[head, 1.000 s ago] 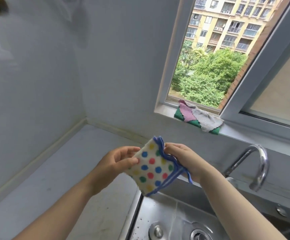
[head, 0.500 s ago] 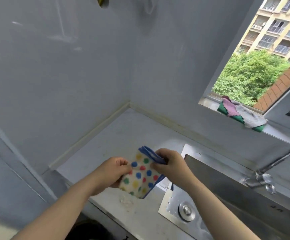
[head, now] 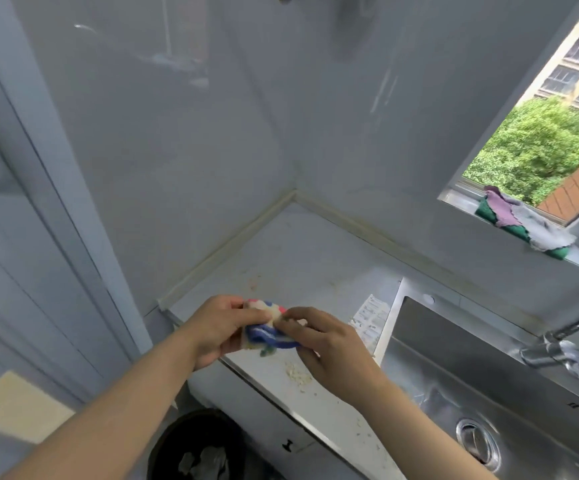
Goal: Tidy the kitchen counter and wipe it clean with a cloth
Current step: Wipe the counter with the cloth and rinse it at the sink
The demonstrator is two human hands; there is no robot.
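Observation:
A folded white cloth (head: pixel 268 336) with coloured dots and a blue edge sits bunched between both hands, just above the front edge of the grey counter (head: pixel 301 258). My left hand (head: pixel 217 329) grips its left side and my right hand (head: pixel 326 344) pinches its right side. Pale crumbs (head: pixel 296 373) lie on the counter right under my right hand, and faint stains mark the surface further back.
A steel sink (head: pixel 488 393) with a tap (head: pixel 554 348) lies to the right, a paper label (head: pixel 371 315) beside its rim. Other rags (head: pixel 520 225) rest on the window sill. A black bin (head: pixel 198 448) stands below the counter's front edge. Walls close in the back and left.
Both hands have lowered the cloth from in front of the window to the counter's front edge and bunched it smaller. The view has tilted down and left.

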